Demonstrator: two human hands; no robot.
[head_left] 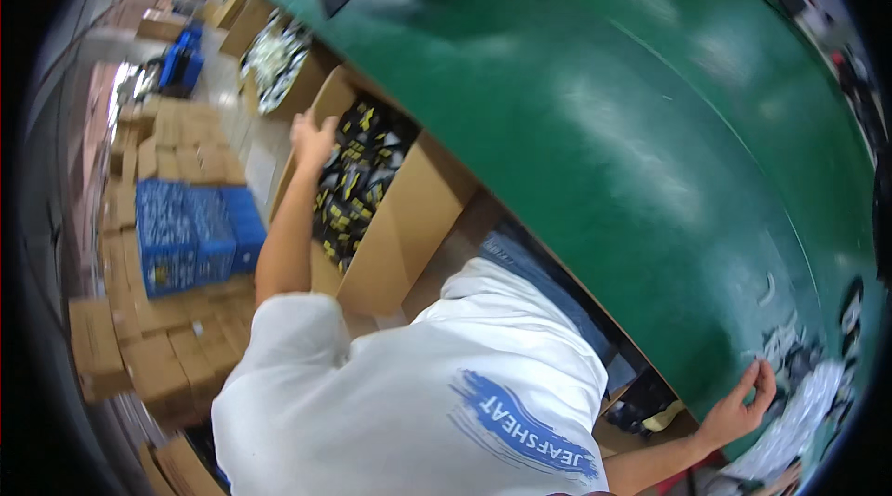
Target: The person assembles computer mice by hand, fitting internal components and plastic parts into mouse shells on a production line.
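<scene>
**Arms spread along the desk**

Stacked brown cartons (pixel 186 157) fill the left floor. The left hand (pixel 314 136), arm outstretched, grips the wall of an open cardboard box (pixel 413 208) holding glossy black-and-yellow packets (pixel 358 171), against the near edge of the smooth green desk (pixel 576 152). Rightward, over that edge, the right hand (pixel 736 412) pinches its fingertips together, contents unclear, beside crinkled plastic (pixel 797 426).

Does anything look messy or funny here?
Maybe a little: near the right hand, a curved pale strip lies apart from the loose dark-and-pale heap on the green table. It looks stray, but nothing seems clearly damaged.
</scene>
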